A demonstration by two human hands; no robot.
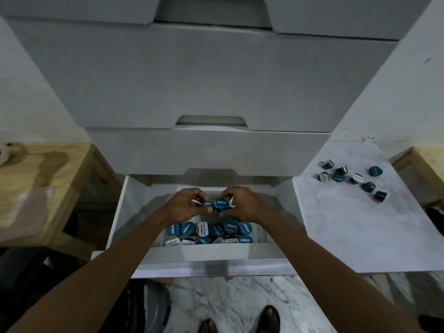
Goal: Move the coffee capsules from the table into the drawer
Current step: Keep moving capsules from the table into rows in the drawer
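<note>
Open drawer [134,212], both hands gripping capsules [221,204], lids facing up

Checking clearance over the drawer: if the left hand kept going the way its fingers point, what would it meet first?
Probably the capsule pinched by the right hand; the left hand points right at it with its own capsule nearly touching.
</note>
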